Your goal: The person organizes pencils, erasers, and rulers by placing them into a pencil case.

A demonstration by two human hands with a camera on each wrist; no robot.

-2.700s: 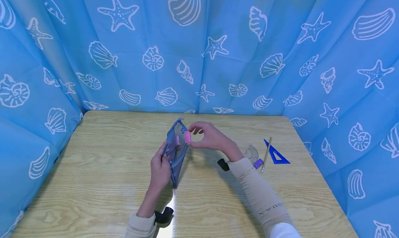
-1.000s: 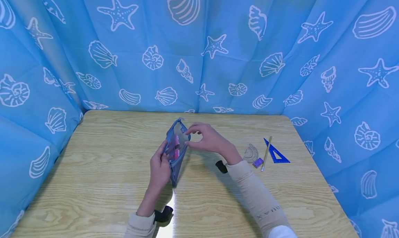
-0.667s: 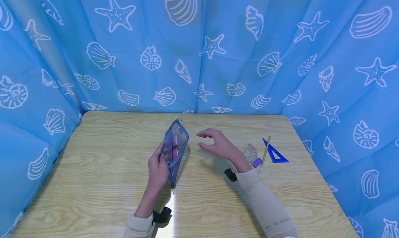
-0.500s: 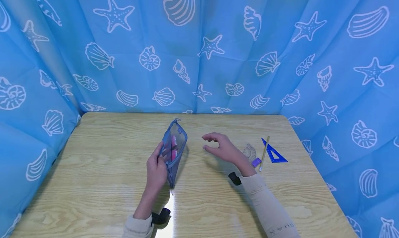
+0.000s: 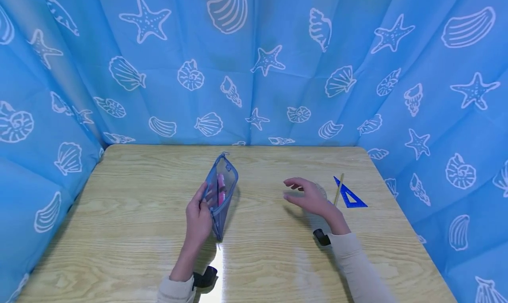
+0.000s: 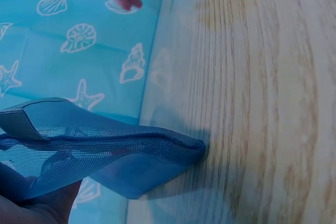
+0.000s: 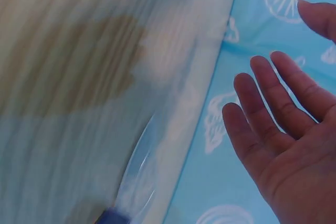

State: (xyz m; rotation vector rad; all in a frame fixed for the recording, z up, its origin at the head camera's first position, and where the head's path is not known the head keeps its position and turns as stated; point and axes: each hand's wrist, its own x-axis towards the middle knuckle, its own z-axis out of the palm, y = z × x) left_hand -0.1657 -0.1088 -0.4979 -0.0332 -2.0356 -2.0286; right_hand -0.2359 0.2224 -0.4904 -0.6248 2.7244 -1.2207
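My left hand (image 5: 198, 217) grips a blue mesh zip pouch (image 5: 224, 215) by its left side, holding it upright on the table with its mouth open. Two small pink blocks (image 5: 221, 199) show inside it. In the left wrist view the pouch (image 6: 105, 145) spans the lower left. My right hand (image 5: 313, 199), fingers apart and holding nothing, hovers right of the pouch, partly covering a clear protractor (image 5: 322, 191). The right wrist view has the protractor (image 7: 137, 177) beside a purple block (image 7: 113, 217), both partly cut off; the hand (image 7: 294, 145) is spread there.
To the right of the right hand, a yellow pencil (image 5: 339, 190) lies across a blue set square (image 5: 355, 202). The wooden table (image 5: 139, 206) ends at a blue curtain (image 5: 166, 95) with white shells and starfish, which also hangs along both sides.
The right hand put a second pink block into the pouch and let it go. It then moved right, towards the protractor, with fingers apart. The left hand still holds the pouch.
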